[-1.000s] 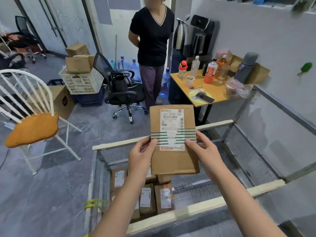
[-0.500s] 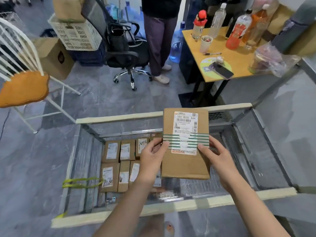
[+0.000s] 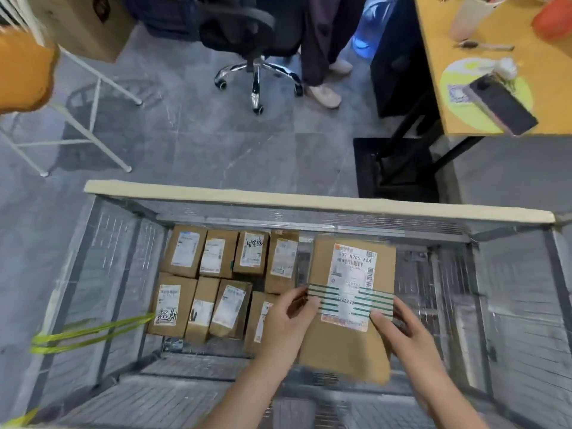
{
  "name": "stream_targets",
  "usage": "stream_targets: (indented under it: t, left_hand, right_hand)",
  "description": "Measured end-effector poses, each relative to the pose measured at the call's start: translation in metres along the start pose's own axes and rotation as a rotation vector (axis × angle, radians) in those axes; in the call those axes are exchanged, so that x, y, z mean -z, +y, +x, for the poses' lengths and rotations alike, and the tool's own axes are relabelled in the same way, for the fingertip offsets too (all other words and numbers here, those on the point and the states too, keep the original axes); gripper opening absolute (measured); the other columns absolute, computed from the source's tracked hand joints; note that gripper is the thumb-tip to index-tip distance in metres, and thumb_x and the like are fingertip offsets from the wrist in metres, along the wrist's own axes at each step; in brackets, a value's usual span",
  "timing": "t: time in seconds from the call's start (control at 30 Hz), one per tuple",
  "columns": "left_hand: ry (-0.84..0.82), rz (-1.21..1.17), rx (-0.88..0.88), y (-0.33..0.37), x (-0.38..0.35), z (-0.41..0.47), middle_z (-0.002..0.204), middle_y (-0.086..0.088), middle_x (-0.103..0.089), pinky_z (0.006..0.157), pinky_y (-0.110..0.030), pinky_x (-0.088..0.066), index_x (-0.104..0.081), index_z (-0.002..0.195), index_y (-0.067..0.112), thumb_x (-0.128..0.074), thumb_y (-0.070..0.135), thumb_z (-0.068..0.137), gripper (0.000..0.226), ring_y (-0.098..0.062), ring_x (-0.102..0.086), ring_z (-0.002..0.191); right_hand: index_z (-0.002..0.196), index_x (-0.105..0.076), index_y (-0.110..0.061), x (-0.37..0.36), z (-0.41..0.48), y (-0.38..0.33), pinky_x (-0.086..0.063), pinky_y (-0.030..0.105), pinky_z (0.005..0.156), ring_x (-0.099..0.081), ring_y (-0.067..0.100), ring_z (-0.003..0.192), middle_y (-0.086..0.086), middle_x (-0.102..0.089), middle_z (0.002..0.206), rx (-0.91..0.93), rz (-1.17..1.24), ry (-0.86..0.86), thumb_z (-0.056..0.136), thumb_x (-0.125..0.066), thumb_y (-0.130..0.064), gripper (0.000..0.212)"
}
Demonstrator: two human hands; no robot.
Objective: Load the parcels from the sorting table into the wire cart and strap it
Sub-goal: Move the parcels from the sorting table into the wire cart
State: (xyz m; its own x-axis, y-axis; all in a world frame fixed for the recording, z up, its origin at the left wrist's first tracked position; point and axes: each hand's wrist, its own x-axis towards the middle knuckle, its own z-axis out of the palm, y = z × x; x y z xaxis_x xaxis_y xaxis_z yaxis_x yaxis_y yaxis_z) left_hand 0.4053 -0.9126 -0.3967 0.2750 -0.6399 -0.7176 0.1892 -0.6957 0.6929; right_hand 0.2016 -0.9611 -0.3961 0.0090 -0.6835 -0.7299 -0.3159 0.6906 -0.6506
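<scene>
Grey stone-look floor (image 3: 216, 144) fills the upper part of my view, and below it sits the wire cart (image 3: 309, 202), seen from above with a pale padded bar along its far rim. I have the flat cardboard parcel (image 3: 340, 351) held inside the cart's open top, over the bare mesh to the right of the load. My left hand (image 3: 284, 320) is clamped on the parcel's left edge, thumb on top. My right hand (image 3: 399, 326) is clamped on the right edge the same way. Its white shipping label (image 3: 353, 270) faces up, crossed by green striped tape (image 3: 325, 300). I cannot tell whether the parcel's underside touches the cart bottom. Two rows of smaller parcels (image 3: 185, 252) stand packed together in the cart's left half, labels up. The nearest of them sits just beside my left hand. A yellow-green strap (image 3: 93, 331) hangs across the cart's left wall. Beyond the cart are a black office chair (image 3: 244, 29), another person's legs (image 3: 318, 41) beside it, and a white chair (image 3: 93, 97) at the left. A wooden table (image 3: 464, 119) at the upper right carries a dark phone (image 3: 501, 103).
</scene>
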Motion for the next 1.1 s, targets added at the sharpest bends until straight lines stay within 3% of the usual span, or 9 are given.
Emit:
stream_targets:
  t: [0.07,0.17,0.33,0.47,0.63,0.73,0.8,0.9,1.1]
  left_hand:
    - [0.006,0.035,0.042,-0.021,-0.009,0.030,0.108,0.011,-0.070,0.079,-0.023,-0.056,-0.064,0.121,0.030,-0.064,0.039,0.092,0.030,-0.006,-0.067,0.098]
    - [0.032,0.077,0.084,-0.050,-0.026,0.078,0.103,0.015,-0.070,0.071,-0.014,-0.052,-0.065,0.115,0.032,-0.062,0.039,0.094,0.022,-0.002,-0.067,0.093]
    - [0.049,0.269,0.084,-0.090,-0.051,0.159,0.100,0.020,-0.061,0.056,-0.006,-0.041,-0.057,0.114,0.036,-0.049,0.036,0.102,0.014,0.007,-0.055,0.083]
    - [0.037,0.398,0.097,-0.122,-0.066,0.223,0.118,0.013,-0.054,0.066,-0.009,-0.033,-0.053,0.135,0.028,-0.043,0.041,0.103,0.035,-0.006,-0.051,0.104]
    - [0.060,0.583,-0.014,-0.164,-0.073,0.284,0.121,0.000,-0.057,0.092,-0.025,-0.046,-0.062,0.125,0.018,-0.050,0.032,0.102,0.030,-0.012,-0.056,0.104]
    - [0.155,0.609,-0.043,-0.178,-0.073,0.310,0.115,-0.003,-0.057,0.099,-0.035,-0.049,-0.063,0.120,0.012,-0.058,0.024,0.098,0.025,-0.017,-0.058,0.103]
    - [0.236,0.566,-0.088,-0.181,-0.070,0.325,0.108,-0.006,-0.059,0.090,-0.030,-0.053,-0.062,0.108,0.010,-0.065,0.016,0.093,0.016,-0.017,-0.061,0.094]
    - [0.284,0.468,-0.089,-0.179,-0.064,0.339,0.091,0.002,-0.061,0.068,-0.006,-0.047,-0.057,0.091,0.015,-0.069,0.005,0.089,0.016,-0.001,-0.057,0.077]
    - [0.299,0.494,-0.004,-0.183,-0.057,0.368,0.082,0.005,-0.060,0.058,-0.004,-0.042,-0.055,0.076,0.024,-0.066,-0.001,0.089,0.030,-0.008,-0.056,0.077]
  right_hand:
    - [0.135,-0.055,-0.038,0.000,0.034,0.019,-0.056,0.040,0.089,-0.068,0.016,0.107,-0.008,-0.067,0.125,-0.050,-0.012,-0.027,0.077,-0.076,-0.044,0.062]
    - [0.126,-0.062,-0.033,-0.004,0.090,0.046,-0.056,0.033,0.080,-0.069,0.015,0.102,-0.012,-0.072,0.115,-0.068,0.012,-0.050,0.086,-0.073,-0.029,0.042]
    - [0.123,-0.064,-0.028,-0.019,0.186,0.093,-0.055,0.041,0.090,-0.068,0.018,0.101,-0.006,-0.070,0.115,-0.093,-0.031,-0.056,0.089,-0.070,-0.021,0.035]
    - [0.129,-0.059,-0.031,-0.031,0.251,0.120,-0.054,0.034,0.087,-0.064,0.013,0.104,-0.008,-0.065,0.117,-0.151,-0.085,-0.074,0.091,-0.068,-0.030,0.040]
    - [0.125,-0.057,-0.030,-0.056,0.312,0.140,-0.056,0.034,0.075,-0.064,0.013,0.092,-0.007,-0.066,0.108,-0.226,-0.094,-0.081,0.092,-0.067,-0.026,0.034]
    - [0.126,-0.059,-0.025,-0.071,0.338,0.146,-0.056,0.042,0.086,-0.065,0.019,0.097,-0.001,-0.067,0.115,-0.223,-0.137,-0.104,0.093,-0.066,-0.025,0.033]
    - [0.130,-0.060,-0.024,-0.081,0.356,0.144,-0.055,0.042,0.092,-0.065,0.021,0.102,0.001,-0.067,0.121,-0.195,-0.137,-0.085,0.094,-0.064,-0.020,0.036]
    - [0.127,-0.060,-0.025,-0.091,0.374,0.139,-0.055,0.035,0.087,-0.065,0.018,0.098,-0.001,-0.067,0.118,-0.170,-0.173,-0.059,0.095,-0.061,-0.019,0.033]
    - [0.134,-0.057,-0.025,-0.099,0.390,0.146,-0.052,0.031,0.088,-0.061,0.019,0.105,-0.002,-0.064,0.126,-0.129,-0.266,-0.028,0.098,-0.058,-0.019,0.036]
